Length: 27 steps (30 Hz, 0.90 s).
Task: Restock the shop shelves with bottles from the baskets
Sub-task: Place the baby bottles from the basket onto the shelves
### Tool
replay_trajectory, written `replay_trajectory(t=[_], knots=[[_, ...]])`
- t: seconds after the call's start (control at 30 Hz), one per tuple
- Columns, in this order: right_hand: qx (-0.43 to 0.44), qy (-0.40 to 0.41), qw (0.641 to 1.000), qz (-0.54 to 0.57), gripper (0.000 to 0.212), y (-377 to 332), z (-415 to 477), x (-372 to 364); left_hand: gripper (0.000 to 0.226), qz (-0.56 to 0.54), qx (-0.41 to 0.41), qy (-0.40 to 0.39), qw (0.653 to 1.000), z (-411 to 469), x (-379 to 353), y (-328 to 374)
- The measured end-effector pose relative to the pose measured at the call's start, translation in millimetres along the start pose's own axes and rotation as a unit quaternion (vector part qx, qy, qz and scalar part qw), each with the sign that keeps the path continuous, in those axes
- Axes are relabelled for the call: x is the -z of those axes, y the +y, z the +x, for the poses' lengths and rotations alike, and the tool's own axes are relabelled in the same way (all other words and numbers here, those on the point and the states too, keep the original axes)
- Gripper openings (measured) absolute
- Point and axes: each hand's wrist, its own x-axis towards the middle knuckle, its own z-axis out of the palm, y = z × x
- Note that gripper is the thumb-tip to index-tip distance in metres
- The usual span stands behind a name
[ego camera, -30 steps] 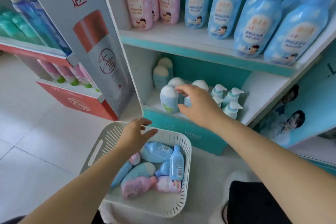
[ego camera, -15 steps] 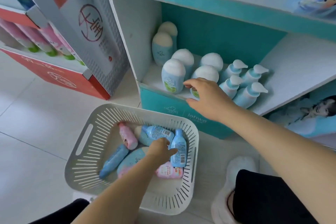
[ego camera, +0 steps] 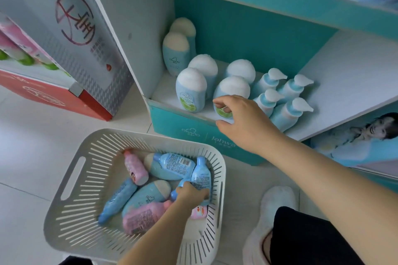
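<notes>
A white slotted basket point(ego camera: 71, 180) stands on the floor with several blue and pink bottles lying in it. My left hand point(ego camera: 190, 194) reaches into its right side and grips a small blue bottle point(ego camera: 201, 175) by its lower end. On the bottom shelf point(ego camera: 344, 84) stand several white-capped blue bottles and a group of pump bottles point(ego camera: 287, 112). My right hand point(ego camera: 243, 122) is at the shelf's front edge, its fingertips touching the label of the front white-capped bottle point(ego camera: 232, 89), thumb below it.
A red and grey display stand point(ego camera: 86, 54) stands left of the teal shelf unit point(ego camera: 247, 34). The right half of the bottom shelf is bare. My knee in black and a white-socked foot point(ego camera: 273, 206) are right of the basket. The floor is pale tile.
My left hand went down into the basket and took hold of the small blue bottle. My right hand slid from the bottle's top to its front. The view tilted down.
</notes>
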Motion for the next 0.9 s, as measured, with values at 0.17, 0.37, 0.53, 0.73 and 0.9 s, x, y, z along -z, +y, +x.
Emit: replay_trajectory(t=[0.17, 0.37, 0.53, 0.73, 0.9], knots=[[-0.006, 0.010, 1.000, -0.001, 0.042, 2.9, 4.0, -1.3, 0.056, -0.187, 0.018, -0.030, 0.982, 14.2, -1.3, -3.0], [-0.016, 0.006, 1.000, -0.007, 0.042, 2.3, 5.3, -7.3, 0.054, -0.087, -0.019, -0.045, 0.995, 12.5, -1.2, -4.4], [-0.017, -0.006, 1.000, -0.005, 0.043, -2.0, 4.8, -10.9, 0.052, -0.128, -0.036, -0.087, 0.987, 10.7, -4.8, -11.4], [-0.011, -0.018, 1.000, 0.000, 0.043, -5.8, 4.0, -11.1, 0.030, -0.082, -0.084, -0.113, 0.987, 3.4, 12.8, -9.8], [-0.012, -0.023, 1.000, 0.002, 0.045, -9.1, 5.1, -7.3, 0.021, -0.157, -0.132, -0.138, 0.969, -26.5, 52.6, 2.3]])
